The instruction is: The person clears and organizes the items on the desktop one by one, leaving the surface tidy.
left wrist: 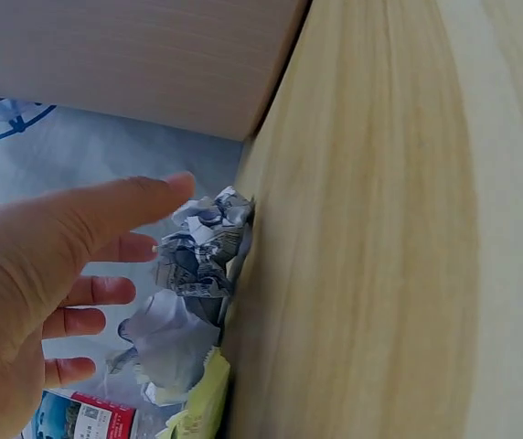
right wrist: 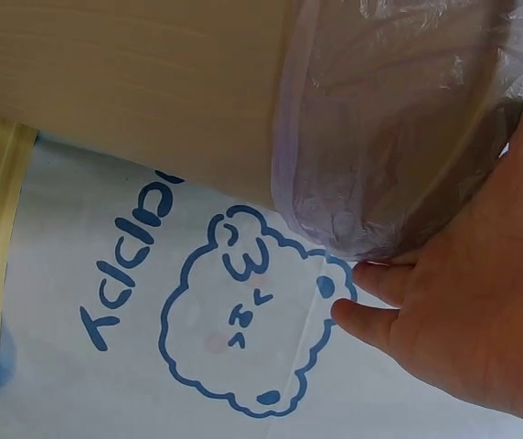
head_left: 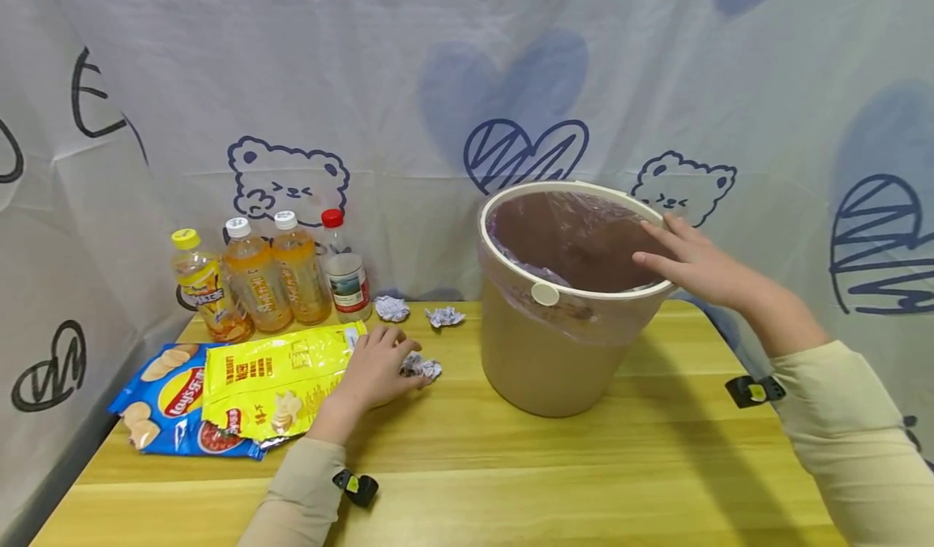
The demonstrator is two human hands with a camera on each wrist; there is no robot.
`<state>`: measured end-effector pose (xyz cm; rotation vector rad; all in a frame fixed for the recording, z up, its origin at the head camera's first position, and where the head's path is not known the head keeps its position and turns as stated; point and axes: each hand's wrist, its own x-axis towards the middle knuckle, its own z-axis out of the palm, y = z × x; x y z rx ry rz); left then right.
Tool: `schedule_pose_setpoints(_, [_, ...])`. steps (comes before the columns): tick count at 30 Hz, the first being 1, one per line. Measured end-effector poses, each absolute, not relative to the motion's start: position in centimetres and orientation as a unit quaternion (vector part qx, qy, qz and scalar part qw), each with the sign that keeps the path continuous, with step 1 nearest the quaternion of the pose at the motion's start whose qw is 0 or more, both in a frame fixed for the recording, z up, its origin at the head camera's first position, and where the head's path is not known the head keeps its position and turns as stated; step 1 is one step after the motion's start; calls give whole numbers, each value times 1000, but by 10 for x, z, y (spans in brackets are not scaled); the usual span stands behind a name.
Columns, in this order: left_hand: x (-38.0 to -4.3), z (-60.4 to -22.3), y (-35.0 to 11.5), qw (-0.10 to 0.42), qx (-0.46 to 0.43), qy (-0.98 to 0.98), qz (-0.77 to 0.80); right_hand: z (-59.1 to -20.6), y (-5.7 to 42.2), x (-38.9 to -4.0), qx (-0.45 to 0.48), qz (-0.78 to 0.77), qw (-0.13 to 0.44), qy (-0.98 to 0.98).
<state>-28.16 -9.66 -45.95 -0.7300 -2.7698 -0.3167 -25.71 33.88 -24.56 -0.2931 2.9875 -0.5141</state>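
My left hand [head_left: 374, 369] reaches over the table beside a crumpled paper ball [head_left: 429, 368], fingers loosely bent and thumb apart. In the left wrist view the thumb tip overlaps the crumpled paper [left wrist: 205, 242], and the hand grips nothing. Two more paper balls, one on the left [head_left: 392, 309] and one on the right [head_left: 444, 317], lie farther back. My right hand [head_left: 693, 265] is at the right rim of a beige trash bin [head_left: 554, 361], its fingers spread over the edge. A clear plastic liner [right wrist: 380, 128] folds over that rim.
Several bottles, among them a red-capped one [head_left: 348, 284] and a yellow-capped one [head_left: 207, 292], stand at the back left. A yellow snack bag [head_left: 284, 377] overlaps a blue Lay's chip bag [head_left: 171, 405] left of my left hand. A patterned cloth [head_left: 409, 69] hangs behind the table.
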Motion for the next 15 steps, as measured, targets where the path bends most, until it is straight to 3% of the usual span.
schedule_pose_setpoints(15, [-283, -469, -92, 114, -259, -954, -95, -250, 339, -256, -91, -191, 40, 977])
